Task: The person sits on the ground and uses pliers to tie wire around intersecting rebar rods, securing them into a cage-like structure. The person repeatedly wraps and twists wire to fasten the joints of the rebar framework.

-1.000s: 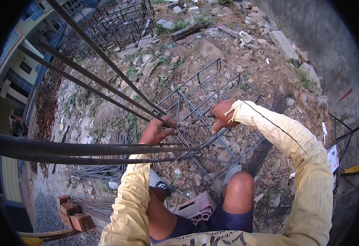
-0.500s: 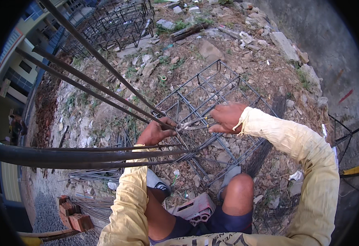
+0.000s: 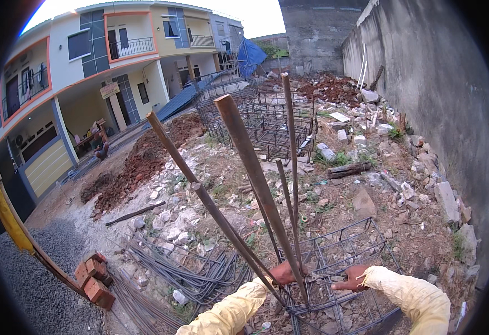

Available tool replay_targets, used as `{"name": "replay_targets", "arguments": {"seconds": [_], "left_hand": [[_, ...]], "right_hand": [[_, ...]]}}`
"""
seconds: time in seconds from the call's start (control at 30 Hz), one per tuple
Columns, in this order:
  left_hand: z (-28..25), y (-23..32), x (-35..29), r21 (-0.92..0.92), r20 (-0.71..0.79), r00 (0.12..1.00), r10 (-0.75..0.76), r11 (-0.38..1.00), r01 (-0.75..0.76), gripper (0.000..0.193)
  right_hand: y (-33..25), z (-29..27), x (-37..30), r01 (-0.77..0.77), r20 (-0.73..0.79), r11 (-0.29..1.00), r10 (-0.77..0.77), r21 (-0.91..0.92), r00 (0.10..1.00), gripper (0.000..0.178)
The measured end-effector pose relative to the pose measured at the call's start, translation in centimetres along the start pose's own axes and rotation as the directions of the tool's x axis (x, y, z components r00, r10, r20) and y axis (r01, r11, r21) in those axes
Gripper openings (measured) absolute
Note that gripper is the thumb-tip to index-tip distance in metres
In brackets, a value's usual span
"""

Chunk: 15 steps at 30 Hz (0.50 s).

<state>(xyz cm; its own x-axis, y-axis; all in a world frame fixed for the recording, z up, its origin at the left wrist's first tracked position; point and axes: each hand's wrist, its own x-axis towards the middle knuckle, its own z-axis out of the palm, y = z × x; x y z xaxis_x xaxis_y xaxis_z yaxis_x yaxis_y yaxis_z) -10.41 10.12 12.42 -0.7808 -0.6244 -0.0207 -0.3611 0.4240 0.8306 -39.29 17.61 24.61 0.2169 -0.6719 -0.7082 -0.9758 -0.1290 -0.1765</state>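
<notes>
Several long rusty rebar rods rise slanting from a wire rebar cage that lies on the rubble at the lower middle. My left hand, in a yellow sleeve, is closed around the foot of the rods where they meet the cage. My right hand is a short way to the right, its fingers curled on a top bar of the cage. Both forearms enter from the lower edge. The palms are hidden.
A bundle of bent rebar and a brick stack lie to the left, beside grey gravel. More rebar cages stand farther off. A concrete wall with loose stones lines the right. A person sits by the building.
The view has tipped up from my lap to the whole yard. My hands now sit at the lower edge. The right hand has moved left, closer to the rods.
</notes>
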Motion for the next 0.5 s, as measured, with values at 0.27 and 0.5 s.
{"name": "replay_targets", "arguments": {"seconds": [0.27,0.5], "left_hand": [[0.1,0.9,0.6,-0.061,-0.038,0.999,-0.015,0.998,0.013,0.027],[0.4,1.3,0.2,-0.056,-0.081,0.996,-0.048,0.997,0.044,0.027]], "right_hand": [[3.9,3.2,1.3,0.125,-0.383,0.986,-0.160,-0.114,0.910,0.069],[2.1,4.6,0.2,-0.002,-0.511,0.979,-0.103,-0.201,0.854,0.066]]}}
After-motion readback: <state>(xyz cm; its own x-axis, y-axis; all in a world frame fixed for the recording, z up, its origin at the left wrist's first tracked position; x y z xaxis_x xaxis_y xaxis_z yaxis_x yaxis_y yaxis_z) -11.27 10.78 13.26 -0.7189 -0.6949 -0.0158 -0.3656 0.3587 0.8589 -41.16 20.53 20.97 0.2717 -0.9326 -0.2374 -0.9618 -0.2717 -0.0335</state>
